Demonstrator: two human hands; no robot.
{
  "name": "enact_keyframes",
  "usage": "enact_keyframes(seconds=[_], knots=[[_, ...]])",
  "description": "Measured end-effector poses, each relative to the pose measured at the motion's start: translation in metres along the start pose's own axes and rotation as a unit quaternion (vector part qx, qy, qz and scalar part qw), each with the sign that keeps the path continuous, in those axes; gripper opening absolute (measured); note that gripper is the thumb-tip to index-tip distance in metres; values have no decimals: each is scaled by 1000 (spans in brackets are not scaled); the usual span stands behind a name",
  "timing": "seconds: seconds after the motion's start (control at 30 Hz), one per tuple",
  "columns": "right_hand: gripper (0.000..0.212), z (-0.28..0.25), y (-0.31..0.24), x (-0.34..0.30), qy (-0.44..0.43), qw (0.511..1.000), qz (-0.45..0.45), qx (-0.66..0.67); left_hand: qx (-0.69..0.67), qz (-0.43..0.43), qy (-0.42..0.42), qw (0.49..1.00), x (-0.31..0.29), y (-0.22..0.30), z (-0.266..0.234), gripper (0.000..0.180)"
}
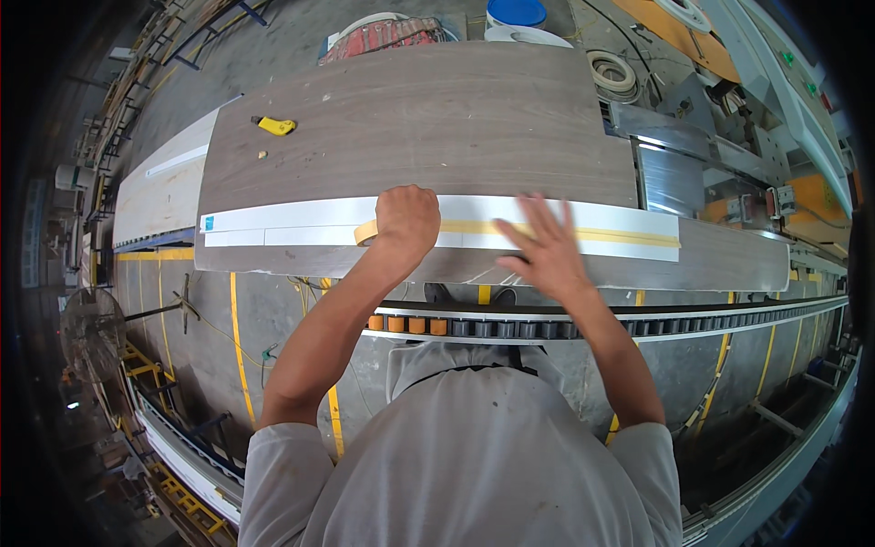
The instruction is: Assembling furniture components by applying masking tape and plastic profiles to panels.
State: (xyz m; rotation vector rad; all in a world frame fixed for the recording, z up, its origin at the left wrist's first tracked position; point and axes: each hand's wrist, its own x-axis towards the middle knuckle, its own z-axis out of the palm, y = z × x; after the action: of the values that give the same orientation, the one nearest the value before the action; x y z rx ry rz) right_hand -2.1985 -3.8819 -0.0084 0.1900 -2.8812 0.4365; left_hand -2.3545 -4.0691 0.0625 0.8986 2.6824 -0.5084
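Long white strips lie side by side on the brown board of the worktable, with a small blue label at their left end. Pale yellow masking tape runs along them from my left hand to the right end. My left hand is closed in a fist on the tape roll; the fist hides most of the roll. Over the taped stretch, my right hand has its fingers spread, holding nothing, and is slightly blurred. I cannot tell whether it presses on the tape.
A yellow utility knife and a small crumb-like piece lie on the brown board. A roller rail passes between me and the board. Machinery stands at the right; a blue-lidded bucket is beyond the board.
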Motion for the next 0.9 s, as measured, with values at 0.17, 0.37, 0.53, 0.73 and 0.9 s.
enact_keyframes(seconds=[0.17, 0.37, 0.53, 0.73, 0.9], knots=[[92, -40, 37, -63, 23, 975, 187, -121, -14, 20, -2, 1000, -3, 2, -11, 13], [99, 1, -36, 33, 9, 996, 2, 88, -16, 14, -7, 1000, 0, 2, -3, 32], [78, 23, -36, 58, -53, 993, -22, 103, -16, 17, -10, 1000, 1, 1, -6, 33], [62, 19, -41, 60, -44, 993, -38, 99, -9, 19, -9, 1000, -2, 0, -8, 33], [51, 18, -39, 59, -42, 994, -72, 68, -12, 23, -42, 999, -3, 0, -16, 17]])
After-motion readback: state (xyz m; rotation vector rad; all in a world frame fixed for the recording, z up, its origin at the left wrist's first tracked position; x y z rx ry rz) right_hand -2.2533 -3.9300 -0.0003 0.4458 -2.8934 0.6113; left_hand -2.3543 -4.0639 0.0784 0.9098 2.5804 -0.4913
